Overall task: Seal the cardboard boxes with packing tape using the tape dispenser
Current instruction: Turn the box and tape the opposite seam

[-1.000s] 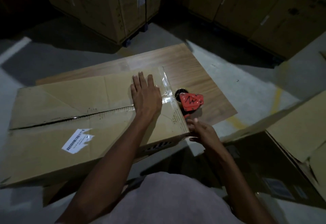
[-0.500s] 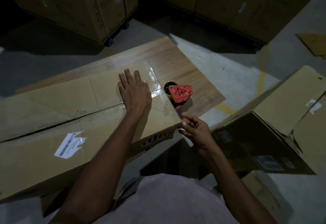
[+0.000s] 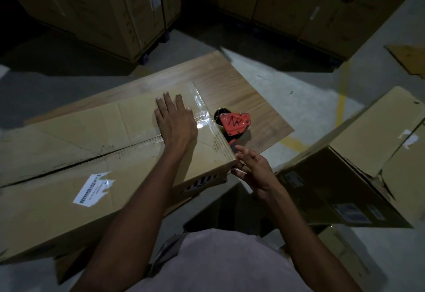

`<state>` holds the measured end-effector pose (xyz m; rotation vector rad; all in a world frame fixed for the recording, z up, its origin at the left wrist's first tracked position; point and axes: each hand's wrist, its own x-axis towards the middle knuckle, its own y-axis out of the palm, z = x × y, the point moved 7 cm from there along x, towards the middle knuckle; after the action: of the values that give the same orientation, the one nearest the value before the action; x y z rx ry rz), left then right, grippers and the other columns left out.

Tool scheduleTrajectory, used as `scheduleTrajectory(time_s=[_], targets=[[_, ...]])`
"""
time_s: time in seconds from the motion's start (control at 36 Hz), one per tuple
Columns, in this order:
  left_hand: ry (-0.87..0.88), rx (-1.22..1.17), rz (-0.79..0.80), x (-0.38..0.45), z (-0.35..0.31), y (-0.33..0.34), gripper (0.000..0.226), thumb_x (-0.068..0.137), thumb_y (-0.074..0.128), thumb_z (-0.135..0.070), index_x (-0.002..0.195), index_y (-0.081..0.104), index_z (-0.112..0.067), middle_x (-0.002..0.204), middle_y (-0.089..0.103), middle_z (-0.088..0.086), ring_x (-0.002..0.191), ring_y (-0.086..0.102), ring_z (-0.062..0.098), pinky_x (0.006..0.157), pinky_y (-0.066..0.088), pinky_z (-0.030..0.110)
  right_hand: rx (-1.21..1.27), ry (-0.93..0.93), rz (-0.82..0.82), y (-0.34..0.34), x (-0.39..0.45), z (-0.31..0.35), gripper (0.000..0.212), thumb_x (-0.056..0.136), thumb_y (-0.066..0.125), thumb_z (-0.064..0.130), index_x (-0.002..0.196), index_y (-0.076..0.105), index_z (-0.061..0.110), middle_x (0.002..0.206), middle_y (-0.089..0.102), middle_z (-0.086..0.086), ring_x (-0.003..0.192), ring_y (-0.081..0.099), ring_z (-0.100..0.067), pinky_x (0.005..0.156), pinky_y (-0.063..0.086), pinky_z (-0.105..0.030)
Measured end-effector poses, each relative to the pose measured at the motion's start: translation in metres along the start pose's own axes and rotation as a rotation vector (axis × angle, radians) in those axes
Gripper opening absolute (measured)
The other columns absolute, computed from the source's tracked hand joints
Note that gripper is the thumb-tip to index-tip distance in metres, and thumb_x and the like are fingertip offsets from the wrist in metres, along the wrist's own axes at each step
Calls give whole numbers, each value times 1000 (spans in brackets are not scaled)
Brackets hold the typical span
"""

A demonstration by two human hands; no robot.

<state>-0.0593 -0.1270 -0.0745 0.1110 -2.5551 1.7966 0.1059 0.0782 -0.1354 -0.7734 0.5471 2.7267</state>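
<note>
A long flat cardboard box (image 3: 76, 158) lies across a wooden board, its centre seam running left to right and a white barcode label (image 3: 93, 188) on the near flap. Clear packing tape (image 3: 202, 113) crosses the box's right end. My left hand (image 3: 176, 121) rests flat on the top flap beside that tape, fingers straight. My right hand (image 3: 254, 172) is at the box's near right corner, fingers loosely spread against the edge where the tape comes down. The red tape dispenser (image 3: 234, 123) lies on the board just past the right end of the box, held by neither hand.
The wooden board (image 3: 248, 98) sits on a grey concrete floor with a yellow line (image 3: 341, 105). A second open cardboard box (image 3: 358, 172) lies tilted at the right. Tall stacked cartons (image 3: 119, 8) stand along the back. Loose cardboard (image 3: 409, 59) lies far right.
My right hand has opened from a curled pinch at the corner to spread fingers against the box edge. My left hand stays pressed on the flap. The camera has shifted slightly.
</note>
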Motion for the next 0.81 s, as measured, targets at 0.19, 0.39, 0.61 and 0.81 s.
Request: scheduleTrajectory(time_s=[0.19,0.39,0.61,0.81], targets=[[-1,-3,-7,1,-1,-2,56,109,29,-36,160,24,-15,169,8,16,156,3,37,125,7,50,-47,34,24,6,-3,-3,46,81,76,27,124,70,13,128,72,-18,120,67,-39,110,50,-59],[-9,-8,-13,1,1,-1,56,109,29,-37,160,23,-16,169,8,16,156,2,37,125,7,50,-9,115,31,14,-6,-7,27,100,64,17,126,67,9,115,77,-9,98,75,-19,88,60,-38],[-9,-12,-24,0,-2,-1,55,109,30,-36,160,23,-16,169,9,15,156,3,36,124,7,50,-46,173,-7,17,-4,-2,28,105,54,8,131,64,2,108,77,-12,87,77,-20,83,62,-35],[-9,-15,-20,-3,-2,-5,56,109,29,-36,161,22,-16,170,8,15,156,2,35,125,5,49,-239,124,9,26,-8,-3,29,111,49,35,136,54,22,118,69,-6,100,68,-21,60,57,-22]])
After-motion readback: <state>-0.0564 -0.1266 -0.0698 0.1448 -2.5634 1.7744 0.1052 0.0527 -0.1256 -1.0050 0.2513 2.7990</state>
